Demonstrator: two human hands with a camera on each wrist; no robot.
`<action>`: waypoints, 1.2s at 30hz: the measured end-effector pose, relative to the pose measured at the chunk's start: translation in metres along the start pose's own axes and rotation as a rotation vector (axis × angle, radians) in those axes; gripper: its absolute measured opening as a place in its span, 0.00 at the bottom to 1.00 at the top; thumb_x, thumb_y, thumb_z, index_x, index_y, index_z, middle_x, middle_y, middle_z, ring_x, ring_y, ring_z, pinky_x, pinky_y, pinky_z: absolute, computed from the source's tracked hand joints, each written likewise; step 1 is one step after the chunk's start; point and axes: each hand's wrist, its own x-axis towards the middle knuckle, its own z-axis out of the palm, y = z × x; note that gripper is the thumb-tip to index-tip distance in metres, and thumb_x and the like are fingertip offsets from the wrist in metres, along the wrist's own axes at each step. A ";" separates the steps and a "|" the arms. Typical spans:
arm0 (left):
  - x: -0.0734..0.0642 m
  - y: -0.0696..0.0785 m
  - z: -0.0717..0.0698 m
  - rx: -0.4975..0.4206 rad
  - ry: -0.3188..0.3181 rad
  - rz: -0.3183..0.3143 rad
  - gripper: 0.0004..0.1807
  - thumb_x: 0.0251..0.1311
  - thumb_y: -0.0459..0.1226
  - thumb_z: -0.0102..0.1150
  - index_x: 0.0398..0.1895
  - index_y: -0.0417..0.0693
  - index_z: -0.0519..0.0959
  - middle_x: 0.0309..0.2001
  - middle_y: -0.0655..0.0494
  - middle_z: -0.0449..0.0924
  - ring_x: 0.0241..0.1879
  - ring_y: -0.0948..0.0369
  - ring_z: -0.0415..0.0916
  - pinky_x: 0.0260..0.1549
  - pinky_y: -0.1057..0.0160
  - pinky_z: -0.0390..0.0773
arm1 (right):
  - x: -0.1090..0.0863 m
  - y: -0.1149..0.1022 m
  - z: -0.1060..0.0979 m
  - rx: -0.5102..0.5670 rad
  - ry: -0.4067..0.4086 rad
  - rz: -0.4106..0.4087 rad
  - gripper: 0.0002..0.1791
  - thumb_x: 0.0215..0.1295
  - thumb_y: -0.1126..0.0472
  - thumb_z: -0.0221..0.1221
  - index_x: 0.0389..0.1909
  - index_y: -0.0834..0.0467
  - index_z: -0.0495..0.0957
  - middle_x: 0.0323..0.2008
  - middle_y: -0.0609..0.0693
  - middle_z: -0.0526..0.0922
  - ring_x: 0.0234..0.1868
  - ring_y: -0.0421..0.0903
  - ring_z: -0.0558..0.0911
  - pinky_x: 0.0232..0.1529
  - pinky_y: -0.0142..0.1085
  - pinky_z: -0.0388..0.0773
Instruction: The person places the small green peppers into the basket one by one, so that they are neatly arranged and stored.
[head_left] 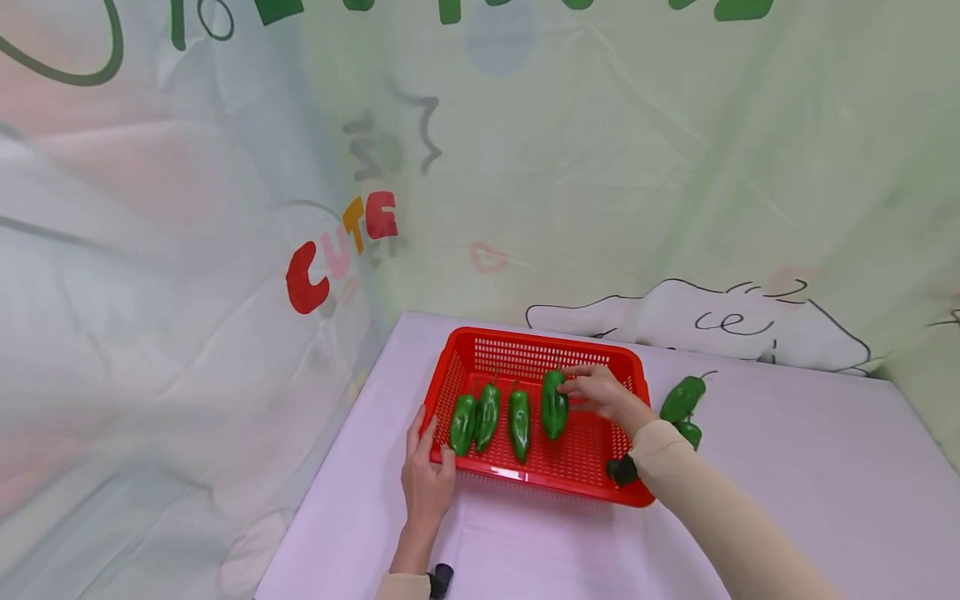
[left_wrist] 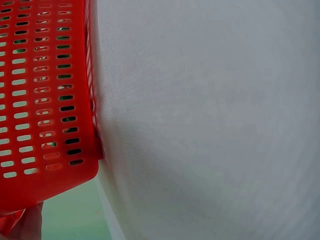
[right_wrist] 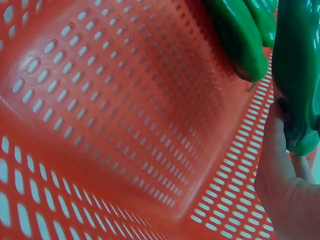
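Observation:
A red plastic basket with slotted walls stands on the table. My left hand holds its near left corner, thumb at the rim; the left wrist view shows the basket's slotted wall and a bit of that hand at the bottom edge. Inside the basket, my right hand grips a green pepper near its stem end. In the right wrist view the held pepper hangs over the basket floor. Three more green peppers, among them one pepper closest to the held one, lie in the basket's left half.
Right of the basket, green peppers lie on the pale table, partly hidden by my right sleeve. A printed cloth hangs behind the table and along its left side. Dark wrist cameras sit on my wrists.

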 end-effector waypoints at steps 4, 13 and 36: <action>0.000 0.000 0.001 -0.003 0.002 -0.002 0.30 0.55 0.31 0.52 0.65 0.37 0.73 0.72 0.51 0.63 0.56 0.52 0.76 0.23 0.67 0.75 | 0.005 0.007 0.005 -0.007 0.002 0.018 0.28 0.69 0.69 0.54 0.68 0.72 0.63 0.60 0.70 0.72 0.47 0.52 0.82 0.53 0.51 0.78; -0.002 0.000 -0.001 0.000 -0.004 -0.017 0.30 0.55 0.31 0.53 0.66 0.38 0.73 0.72 0.51 0.63 0.48 0.54 0.79 0.24 0.68 0.76 | 0.013 0.019 0.015 -0.042 0.013 0.031 0.27 0.67 0.70 0.56 0.65 0.73 0.65 0.57 0.69 0.74 0.45 0.52 0.81 0.51 0.52 0.79; 0.002 0.002 0.001 0.007 0.023 0.012 0.30 0.54 0.30 0.53 0.64 0.36 0.73 0.71 0.49 0.65 0.58 0.52 0.75 0.22 0.69 0.75 | 0.034 0.026 0.046 -0.089 0.025 0.002 0.29 0.61 0.74 0.58 0.62 0.79 0.64 0.46 0.71 0.78 0.36 0.51 0.83 0.42 0.50 0.83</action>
